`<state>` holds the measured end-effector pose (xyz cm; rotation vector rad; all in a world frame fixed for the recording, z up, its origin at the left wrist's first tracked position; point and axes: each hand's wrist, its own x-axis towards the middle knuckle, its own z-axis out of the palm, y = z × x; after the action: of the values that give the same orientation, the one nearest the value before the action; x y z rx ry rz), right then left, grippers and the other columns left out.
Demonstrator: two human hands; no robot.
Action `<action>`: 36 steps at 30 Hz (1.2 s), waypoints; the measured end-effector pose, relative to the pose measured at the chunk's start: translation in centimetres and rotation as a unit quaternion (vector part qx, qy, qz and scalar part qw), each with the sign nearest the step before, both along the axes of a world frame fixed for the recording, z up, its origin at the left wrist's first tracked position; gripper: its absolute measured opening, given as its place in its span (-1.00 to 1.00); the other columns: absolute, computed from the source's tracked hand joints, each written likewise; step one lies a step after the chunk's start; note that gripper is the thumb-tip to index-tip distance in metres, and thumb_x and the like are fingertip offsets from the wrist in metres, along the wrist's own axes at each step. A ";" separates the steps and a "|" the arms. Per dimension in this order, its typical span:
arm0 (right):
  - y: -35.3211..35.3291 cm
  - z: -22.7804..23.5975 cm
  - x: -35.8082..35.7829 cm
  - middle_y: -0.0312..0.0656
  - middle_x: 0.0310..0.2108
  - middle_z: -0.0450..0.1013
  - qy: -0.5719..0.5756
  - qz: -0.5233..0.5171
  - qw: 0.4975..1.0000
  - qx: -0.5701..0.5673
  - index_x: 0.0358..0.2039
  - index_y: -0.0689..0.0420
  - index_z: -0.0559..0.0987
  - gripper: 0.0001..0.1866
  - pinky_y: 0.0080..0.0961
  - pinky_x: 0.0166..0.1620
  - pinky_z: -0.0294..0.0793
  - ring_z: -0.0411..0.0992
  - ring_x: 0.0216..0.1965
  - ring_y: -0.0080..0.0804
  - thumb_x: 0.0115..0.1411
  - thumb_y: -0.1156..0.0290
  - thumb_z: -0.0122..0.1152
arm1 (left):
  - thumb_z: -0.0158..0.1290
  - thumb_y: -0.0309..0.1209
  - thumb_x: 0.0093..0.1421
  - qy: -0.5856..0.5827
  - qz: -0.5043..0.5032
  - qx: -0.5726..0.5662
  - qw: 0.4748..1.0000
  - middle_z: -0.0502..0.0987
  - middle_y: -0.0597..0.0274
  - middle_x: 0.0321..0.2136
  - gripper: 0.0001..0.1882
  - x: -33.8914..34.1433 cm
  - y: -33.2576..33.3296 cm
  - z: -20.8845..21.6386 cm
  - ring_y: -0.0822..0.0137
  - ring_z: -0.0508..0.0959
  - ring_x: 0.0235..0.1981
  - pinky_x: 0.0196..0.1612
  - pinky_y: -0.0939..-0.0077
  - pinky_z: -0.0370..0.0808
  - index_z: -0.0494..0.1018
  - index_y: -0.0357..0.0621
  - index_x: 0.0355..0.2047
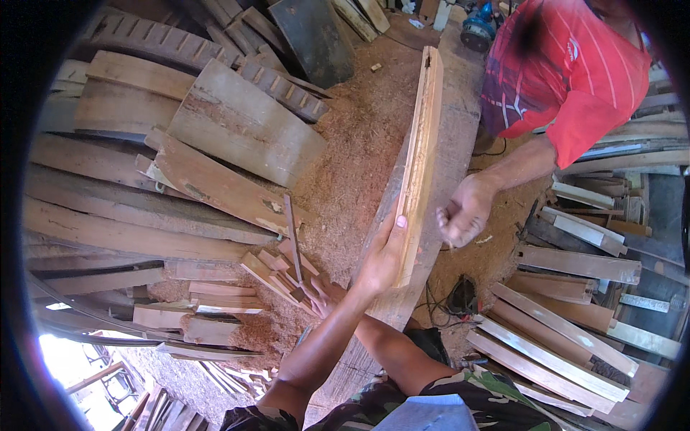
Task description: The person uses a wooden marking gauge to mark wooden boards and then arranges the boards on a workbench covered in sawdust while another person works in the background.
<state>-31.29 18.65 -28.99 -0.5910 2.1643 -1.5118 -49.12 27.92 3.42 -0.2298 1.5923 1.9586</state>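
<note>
A long pale wooden beam (420, 154) with a slot near its far end lies lengthwise along a thick plank bench (454, 108). My left hand (384, 251) grips the beam's near end, thumb on its top face. My right arm crosses beneath my left forearm. Down at the left of the bench, my right hand (327, 298) has its fingers at the lower end of a thin dark wooden strip (291, 233), apparently closed on it; my left forearm is close in front. Short wood offcuts (266, 273) lie beside that hand.
Across the bench, a person in a red shirt (600, 86) holds a loosely curled hand (463, 212) near the beam. A blue power tool (478, 30) sits at the bench's far end. Stacked boards (129, 187) line the left, cut timbers (560, 345) the right; sawdust (359, 136) covers the floor.
</note>
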 end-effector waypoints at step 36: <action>-0.6 -5.0 1.3 -0.14 0.38 0.33 0.158 -0.020 0.972 0.174 0.47 0.14 0.34 -0.35 -0.32 0.40 0.24 0.27 0.34 -0.37 0.56 0.02 0.14 | 0.13 -0.17 0.46 0.290 0.005 -0.204 0.935 0.71 -0.14 -0.02 -0.55 -8.1 3.9 3.7 0.03 0.73 -0.05 0.05 0.21 0.59 0.58 -0.03 0.28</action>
<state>-30.01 18.08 -33.96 -0.7036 2.6185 -1.0706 -57.21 31.84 7.16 0.2062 2.3778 1.7715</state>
